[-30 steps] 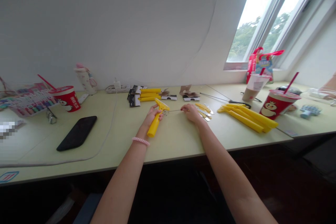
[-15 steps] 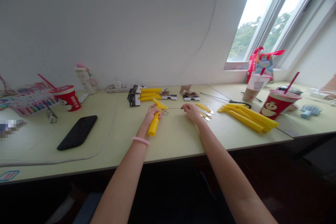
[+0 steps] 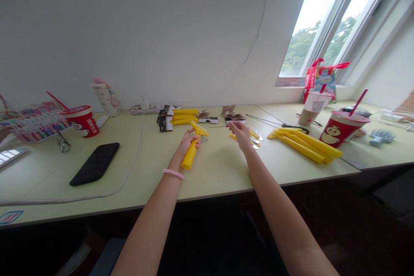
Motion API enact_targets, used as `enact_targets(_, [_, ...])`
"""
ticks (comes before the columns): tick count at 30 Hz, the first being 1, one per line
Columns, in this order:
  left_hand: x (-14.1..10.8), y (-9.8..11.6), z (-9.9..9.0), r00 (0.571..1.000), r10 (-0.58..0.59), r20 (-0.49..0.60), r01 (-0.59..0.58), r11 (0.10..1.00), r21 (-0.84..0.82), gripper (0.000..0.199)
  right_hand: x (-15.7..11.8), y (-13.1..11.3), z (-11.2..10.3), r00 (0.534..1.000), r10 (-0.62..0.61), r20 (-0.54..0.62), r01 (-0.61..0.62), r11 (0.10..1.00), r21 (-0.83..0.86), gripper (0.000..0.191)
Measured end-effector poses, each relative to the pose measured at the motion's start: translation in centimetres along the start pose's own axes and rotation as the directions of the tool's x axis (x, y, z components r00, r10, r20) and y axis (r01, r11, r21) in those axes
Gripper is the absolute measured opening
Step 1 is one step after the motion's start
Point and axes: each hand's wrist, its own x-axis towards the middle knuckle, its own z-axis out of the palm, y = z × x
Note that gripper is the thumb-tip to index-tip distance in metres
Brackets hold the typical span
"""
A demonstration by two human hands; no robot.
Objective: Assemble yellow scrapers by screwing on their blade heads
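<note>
My left hand (image 3: 187, 143) grips a yellow plastic scraper (image 3: 191, 154) by its handle, with the wide head pointing away from me. Small metal parts (image 3: 203, 139) show at the head. My right hand (image 3: 241, 133) is raised off the table, its fingertips pinched on a thin wire (image 3: 218, 126) that runs toward the scraper head. Beneath that hand lie loose yellow pieces and silver blades (image 3: 254, 138). A heap of yellow handles (image 3: 302, 146) lies farther right.
A black phone (image 3: 94, 164) lies on the pale green table (image 3: 213, 181) to the left. Red paper cups (image 3: 341, 127), a milk tea cup (image 3: 310, 108), packaged cards (image 3: 164, 117), a power strip (image 3: 142, 107) and a marker rack (image 3: 39, 127) stand along the back.
My right hand has lifted off the table and moved away from me, with its fingers now higher. My left hand and the scraper have barely moved.
</note>
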Motion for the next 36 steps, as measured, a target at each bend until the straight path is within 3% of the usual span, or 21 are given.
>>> enact_targets(4, [0.0, -0.1, -0.1, 1.0, -0.016, 0.02, 0.015, 0.999, 0.031, 0.043, -0.4, -0.9, 0.5, 0.986, -0.166, -0.004, 0.166, 0.983, -0.075, 0.039])
enact_targets(8, [0.0, -0.1, -0.1, 0.999, -0.022, 0.03, 0.022, 0.999, 0.025, 0.043, -0.8, -1.2, 0.9, 0.97, -0.233, 0.061, 0.24, 0.962, -0.129, 0.036])
enact_targets(30, [0.0, -0.1, -0.1, 0.999, -0.027, 0.033, 0.026, 0.999, 0.038, 0.043, -1.0, -1.1, 1.0, 0.972, -0.202, 0.12, 0.22, 0.963, -0.156, 0.031])
enact_targets(36, [0.0, 0.0, 0.0, 0.998, -0.048, 0.03, 0.047, 0.998, 0.029, 0.045, -1.3, -1.5, 1.0, 0.966, -0.247, 0.069, 0.255, 0.955, -0.151, 0.025])
